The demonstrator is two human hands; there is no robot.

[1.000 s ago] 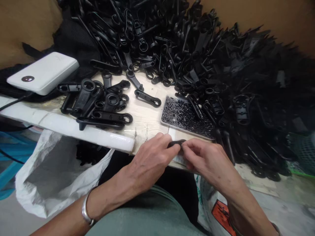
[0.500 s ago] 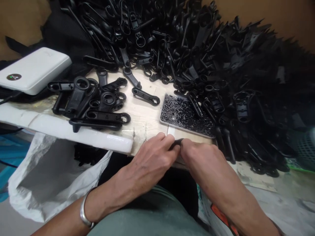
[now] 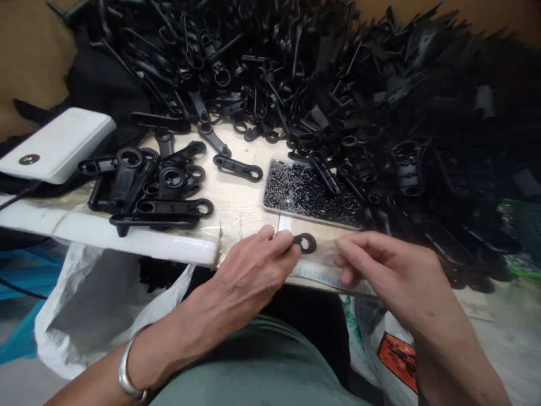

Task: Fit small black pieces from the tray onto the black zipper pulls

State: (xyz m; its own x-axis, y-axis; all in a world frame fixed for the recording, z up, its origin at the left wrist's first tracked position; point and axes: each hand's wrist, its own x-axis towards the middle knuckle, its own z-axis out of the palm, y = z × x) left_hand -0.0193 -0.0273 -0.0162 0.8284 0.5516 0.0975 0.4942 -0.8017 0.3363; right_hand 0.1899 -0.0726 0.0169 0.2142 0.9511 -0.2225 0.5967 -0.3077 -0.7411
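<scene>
My left hand (image 3: pixel 260 265) is closed around a black plastic arm part (image 3: pixel 307 243). The part's ring-shaped end sticks out to the right of my fingers, and the rest is hidden in my grip. My right hand (image 3: pixel 389 270) is apart from it, a little to the right, with thumb and fingers drawn together. Whatever may be between those fingertips is too small to make out. Just beyond both hands lies a shallow tray (image 3: pixel 270 207) full of tiny dark pieces, with one black arm part (image 3: pixel 324 173) resting across it.
A large heap of black plastic parts (image 3: pixel 296 73) fills the back and right of the table. At the left are a smaller pile (image 3: pixel 135 175), a white power bank (image 3: pixel 59 144) and white foam edging (image 3: pixel 169 242). An open white sack (image 3: pixel 80 316) hangs below.
My right hand has come away from the black arm part and moved right. The part's ring end now shows beyond my left hand, which still holds it. The view has shifted slightly.
</scene>
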